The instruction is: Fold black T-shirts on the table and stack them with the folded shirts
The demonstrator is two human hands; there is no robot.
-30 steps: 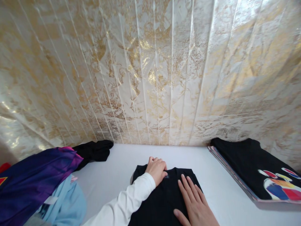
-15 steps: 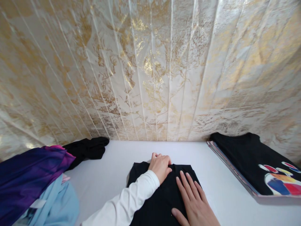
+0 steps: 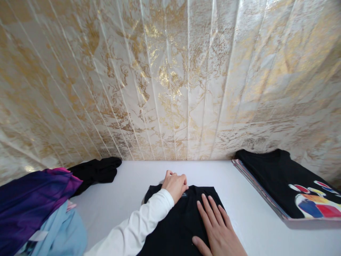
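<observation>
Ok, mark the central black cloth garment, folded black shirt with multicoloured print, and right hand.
Central black cloth garment (image 3: 178, 221), head view: its middle.
Folded black printed shirt (image 3: 271, 176), head view: plain black area.
Right hand (image 3: 218, 228), head view: its back.

On the black shirt (image 3: 173, 224) my left hand (image 3: 174, 186) curls, my right hand (image 3: 220, 227) lies flat; a folded stack (image 3: 269, 177) sits near the far edge of the worktop (image 3: 128, 188).

Central black garment (image 3: 173, 225), smooth matt cloth; sleeve (image 3: 138, 222), wrinkled matt cloth; purple garment (image 3: 29, 199), smooth cloth with faint sheen; pale blue garment (image 3: 68, 227), soft matt cloth; folded stack (image 3: 269, 177), matt cloth bearing a smooth print (image 3: 309, 208); counter (image 3: 130, 199), smooth; backdrop (image 3: 165, 113), creased, glossy, metallic gold in patches
</observation>
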